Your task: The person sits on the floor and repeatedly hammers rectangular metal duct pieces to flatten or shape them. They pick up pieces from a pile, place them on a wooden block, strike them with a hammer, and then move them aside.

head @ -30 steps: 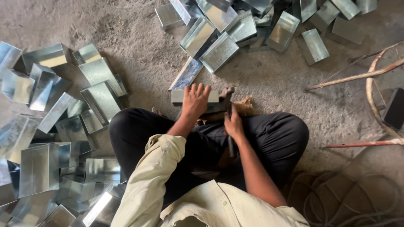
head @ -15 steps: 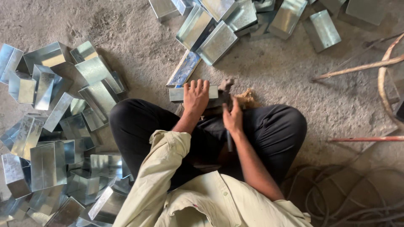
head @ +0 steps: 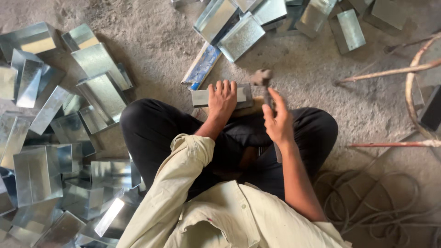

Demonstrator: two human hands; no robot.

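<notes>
No packages, labels, signs or screens show anywhere in the frame.

Both hands held forward over crossed legs

The left hand [head: 222, 98] is laid flat, palm down, fingers spread, the sleeved arm bent. The right hand [head: 277, 120] is raised, fingers loosely curled, forearm bare.
</notes>
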